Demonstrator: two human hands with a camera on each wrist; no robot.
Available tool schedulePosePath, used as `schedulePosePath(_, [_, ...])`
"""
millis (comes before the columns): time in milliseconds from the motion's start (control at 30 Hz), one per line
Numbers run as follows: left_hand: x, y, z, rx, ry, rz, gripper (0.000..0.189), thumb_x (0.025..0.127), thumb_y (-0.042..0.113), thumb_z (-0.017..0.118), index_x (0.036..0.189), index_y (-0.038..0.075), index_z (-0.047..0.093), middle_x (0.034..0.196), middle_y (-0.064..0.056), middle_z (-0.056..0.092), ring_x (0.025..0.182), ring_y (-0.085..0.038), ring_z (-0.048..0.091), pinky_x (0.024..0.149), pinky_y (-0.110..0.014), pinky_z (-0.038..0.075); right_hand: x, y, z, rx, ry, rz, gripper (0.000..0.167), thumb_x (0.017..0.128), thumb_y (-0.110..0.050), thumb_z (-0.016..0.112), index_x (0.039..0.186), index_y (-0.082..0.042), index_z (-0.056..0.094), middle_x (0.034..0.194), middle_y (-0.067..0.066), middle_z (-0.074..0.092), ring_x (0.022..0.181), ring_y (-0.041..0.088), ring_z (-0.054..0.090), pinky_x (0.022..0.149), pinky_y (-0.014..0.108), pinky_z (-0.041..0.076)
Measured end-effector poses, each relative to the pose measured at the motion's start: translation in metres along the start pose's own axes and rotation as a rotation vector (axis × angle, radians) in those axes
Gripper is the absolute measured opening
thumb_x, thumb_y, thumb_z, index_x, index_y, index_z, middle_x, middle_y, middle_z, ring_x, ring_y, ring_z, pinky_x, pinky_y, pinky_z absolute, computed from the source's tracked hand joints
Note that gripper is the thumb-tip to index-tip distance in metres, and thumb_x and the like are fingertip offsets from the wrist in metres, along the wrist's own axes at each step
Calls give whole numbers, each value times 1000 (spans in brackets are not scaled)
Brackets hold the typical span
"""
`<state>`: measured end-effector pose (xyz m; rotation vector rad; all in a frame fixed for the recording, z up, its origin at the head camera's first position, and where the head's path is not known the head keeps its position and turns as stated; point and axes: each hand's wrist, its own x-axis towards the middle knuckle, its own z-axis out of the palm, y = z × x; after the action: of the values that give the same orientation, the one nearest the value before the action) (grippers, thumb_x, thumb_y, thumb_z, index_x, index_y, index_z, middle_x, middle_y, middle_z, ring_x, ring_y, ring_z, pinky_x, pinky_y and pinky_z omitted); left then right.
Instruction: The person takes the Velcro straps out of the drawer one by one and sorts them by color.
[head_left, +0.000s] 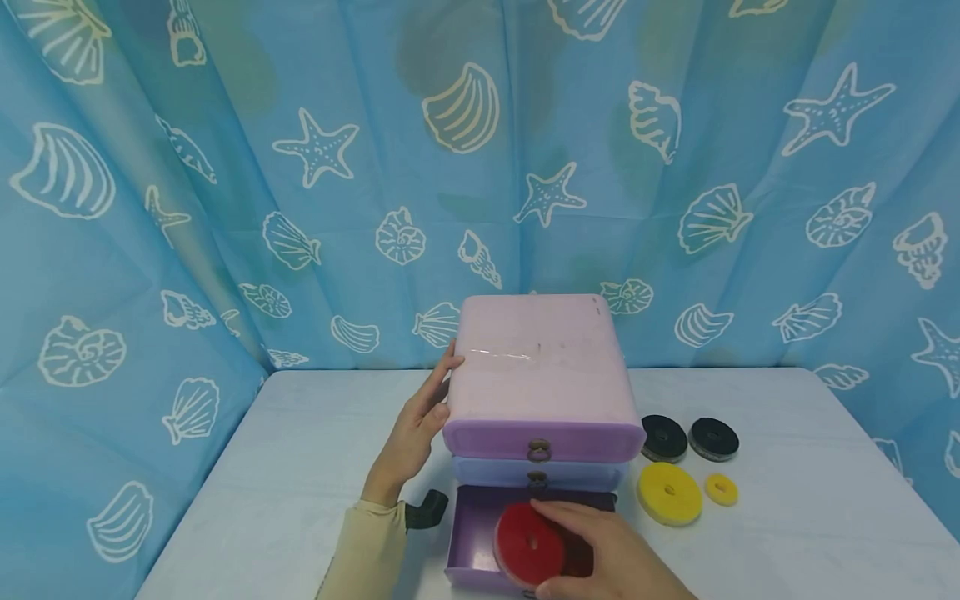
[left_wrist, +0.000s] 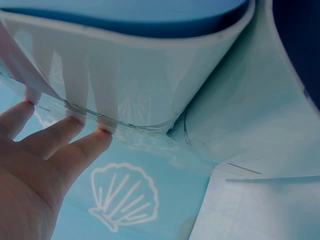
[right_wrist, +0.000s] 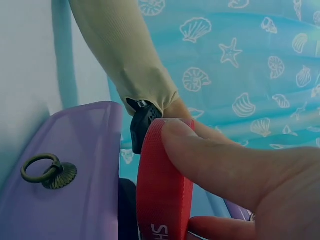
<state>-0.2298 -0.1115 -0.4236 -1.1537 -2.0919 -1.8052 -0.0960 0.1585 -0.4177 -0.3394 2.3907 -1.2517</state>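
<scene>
My right hand (head_left: 611, 550) pinches a red ribbon roll (head_left: 529, 546) by its rim, thumb on one side and fingers on the other. The roll is over the pulled-out bottom drawer (head_left: 468, 533) of a small chest of drawers (head_left: 542, 367). In the right wrist view, white letters show on the ribbon roll (right_wrist: 162, 185) beside the drawer's purple front (right_wrist: 85, 165) with its ring pull. Extended fingers of my left hand (head_left: 411, 433) rest against the chest's left side; the left wrist view shows their fingertips (left_wrist: 102, 132) touching its glossy wall.
Right of the chest lie two black rolls (head_left: 714, 439), a large yellow roll (head_left: 670, 494) and a small yellow ring (head_left: 722, 490). The blue middle drawer (head_left: 495, 472) and purple top drawer (head_left: 487, 440) are closed. A seashell-print curtain (head_left: 360, 208) hangs behind the white table (head_left: 300, 467).
</scene>
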Motion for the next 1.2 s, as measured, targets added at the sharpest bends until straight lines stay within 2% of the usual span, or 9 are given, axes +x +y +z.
schedulePosePath(167, [1, 0, -1, 9, 0, 3, 64, 106, 50, 42, 159, 14, 31, 169, -2, 13, 147, -42, 27, 109, -63, 32, -4, 4, -5, -5, -22, -5, 82, 76, -39, 87, 147, -15, 52, 142, 12, 56, 120, 37, 55, 93, 55, 52])
schedulePosePath(400, [0, -2, -1, 3, -3, 2, 63, 107, 48, 42, 159, 13, 31, 169, -3, 12, 147, -43, 26, 109, -65, 32, -12, 13, -11, 21, -45, -68, 79, 83, -33, 83, 147, -5, 49, 142, 21, 54, 119, 40, 57, 90, 51, 54])
schedulePosePath(633, [-1, -2, 0, -7, -5, 0, 64, 107, 47, 41, 158, 11, 30, 169, -5, 11, 147, -45, 25, 109, -64, 31, -21, 27, -16, -92, -14, -74, 85, 79, -41, 85, 148, -7, 49, 143, 16, 55, 121, 40, 57, 92, 56, 52])
schedulePosePath(833, [-1, -2, 0, 2, -2, -7, 64, 107, 49, 41, 158, 13, 31, 169, -4, 12, 146, -46, 26, 108, -64, 33, -30, 41, -22, -122, 4, -87, 87, 78, -41, 85, 148, -6, 47, 145, 17, 53, 123, 44, 54, 90, 59, 51])
schedulePosePath(967, [0, -1, 0, -3, 1, -11, 63, 106, 48, 42, 158, 14, 31, 169, -3, 12, 147, -44, 26, 108, -65, 32, -35, 49, -27, -159, 34, -133, 88, 78, -40, 85, 149, -5, 46, 143, 13, 56, 121, 37, 58, 88, 55, 54])
schedulePosePath(1200, [-1, -1, 0, -11, -2, -13, 64, 106, 50, 42, 159, 14, 31, 169, -2, 12, 146, -46, 25, 108, -65, 33, -43, 62, -37, -187, 78, -197, 88, 79, -39, 85, 150, -5, 45, 138, 8, 60, 116, 12, 61, 86, 50, 56])
